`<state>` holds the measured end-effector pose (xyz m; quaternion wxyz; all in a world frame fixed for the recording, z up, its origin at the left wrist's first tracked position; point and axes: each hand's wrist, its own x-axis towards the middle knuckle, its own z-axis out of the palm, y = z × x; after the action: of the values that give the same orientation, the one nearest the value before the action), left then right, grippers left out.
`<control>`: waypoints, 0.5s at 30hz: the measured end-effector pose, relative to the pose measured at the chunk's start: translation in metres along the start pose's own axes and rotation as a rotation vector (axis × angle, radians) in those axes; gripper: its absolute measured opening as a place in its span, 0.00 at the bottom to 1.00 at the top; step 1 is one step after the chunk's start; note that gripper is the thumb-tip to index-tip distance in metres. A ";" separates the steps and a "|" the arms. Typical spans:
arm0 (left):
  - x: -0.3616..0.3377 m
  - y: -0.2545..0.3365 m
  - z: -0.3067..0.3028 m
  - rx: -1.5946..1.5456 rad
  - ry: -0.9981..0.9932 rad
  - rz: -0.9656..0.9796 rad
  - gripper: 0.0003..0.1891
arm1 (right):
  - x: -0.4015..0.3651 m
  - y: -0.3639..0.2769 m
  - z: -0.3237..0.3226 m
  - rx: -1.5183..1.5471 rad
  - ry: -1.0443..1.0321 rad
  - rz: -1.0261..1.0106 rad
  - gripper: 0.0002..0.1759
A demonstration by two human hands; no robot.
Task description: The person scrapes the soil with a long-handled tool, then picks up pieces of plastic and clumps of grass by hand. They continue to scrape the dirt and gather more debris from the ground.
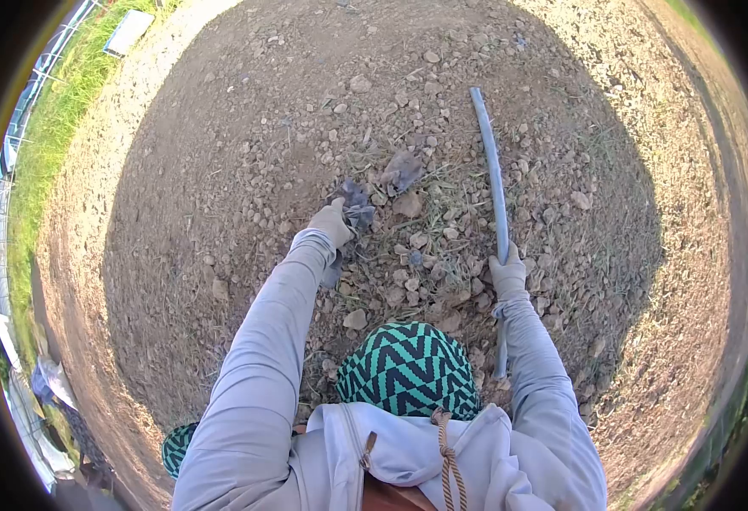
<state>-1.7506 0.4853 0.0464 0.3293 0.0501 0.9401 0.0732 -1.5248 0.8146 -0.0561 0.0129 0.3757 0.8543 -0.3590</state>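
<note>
Posture: person bent low over stony soil point(220, 170). Left hand point(331, 223) is clenched on a dark grey scrap of sheeting point(358, 204), which sits at ground level among stones and dry straw. Right hand point(508, 274) is closed round a long blue-grey pipe point(493, 162); its far end points ahead over the soil and its near end runs back beside the forearm. A second scrap point(402, 169) lies just beyond, apart from both hands.

Judged step: pulling the held scrap clear of the dirt. Next move seems to call for a steady lift, since any buried part could tear.

Sunlit stony soil point(220, 128), edged by a grass strip point(59, 111) and fence point(14, 128).
</note>
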 end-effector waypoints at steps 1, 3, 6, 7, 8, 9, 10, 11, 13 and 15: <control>-0.003 -0.004 -0.001 0.004 0.056 0.022 0.39 | 0.000 0.001 -0.001 0.005 -0.016 0.002 0.34; -0.011 -0.009 -0.005 0.013 0.169 0.067 0.31 | 0.002 0.002 -0.002 0.018 -0.046 0.006 0.34; -0.029 0.012 -0.019 0.111 0.261 0.335 0.23 | 0.008 0.015 0.007 -0.035 -0.048 -0.007 0.35; -0.036 0.028 -0.026 0.163 0.255 0.428 0.23 | 0.004 0.018 0.008 -0.025 -0.055 -0.009 0.35; -0.033 0.044 -0.026 0.207 0.276 0.502 0.23 | 0.004 0.018 0.008 -0.015 -0.055 -0.017 0.35; -0.027 0.063 -0.027 0.250 0.302 0.579 0.23 | 0.006 0.017 0.006 -0.004 -0.050 -0.029 0.35; -0.021 0.080 -0.028 0.290 0.334 0.659 0.23 | 0.005 0.013 0.004 -0.024 -0.053 -0.013 0.34; -0.015 0.094 -0.027 0.312 0.247 0.618 0.24 | 0.006 0.012 0.003 -0.013 -0.048 -0.027 0.34; -0.002 0.111 -0.018 0.357 0.064 0.535 0.26 | 0.004 0.012 0.002 0.009 -0.043 -0.044 0.33; 0.004 0.116 -0.005 0.360 0.063 0.526 0.25 | 0.003 0.011 0.001 0.027 -0.038 -0.027 0.32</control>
<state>-1.7516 0.5991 0.0673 0.2554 0.3466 0.9025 -0.0100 -1.5202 0.8212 -0.0642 0.0191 0.3576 0.8538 -0.3777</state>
